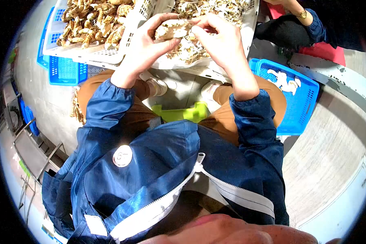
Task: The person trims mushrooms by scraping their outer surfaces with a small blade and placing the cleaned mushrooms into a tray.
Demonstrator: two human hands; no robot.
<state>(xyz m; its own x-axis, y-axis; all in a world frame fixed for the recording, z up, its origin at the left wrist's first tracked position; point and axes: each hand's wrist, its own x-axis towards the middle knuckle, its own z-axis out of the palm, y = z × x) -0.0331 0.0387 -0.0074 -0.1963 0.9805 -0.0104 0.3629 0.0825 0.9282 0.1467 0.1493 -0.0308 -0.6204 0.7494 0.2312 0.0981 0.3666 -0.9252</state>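
A pale, rough-surfaced mushroom (173, 30) is held up over a white crate (212, 70) full of whitish-brown scraps (211, 10). My left hand (146, 48) grips it from the left, thumb below and fingers behind. From the other side, my right hand (223, 40) is closed with thumb and fingertips pinching at the mushroom's right end. Whether a small tool or scrap is also between those right fingers I cannot make out. Left of the crate, a white basket (79, 54) holds many brown, unpeeled-looking mushrooms (95, 22).
A blue basket (299, 118) with several white pieces (286, 81) stands beside my right knee. More blue baskets (67, 73) lie under the white one. Between my feet is a lime-green stool (183, 113). Another person's hand (290, 5) shows at upper right, near a red stool (325, 53).
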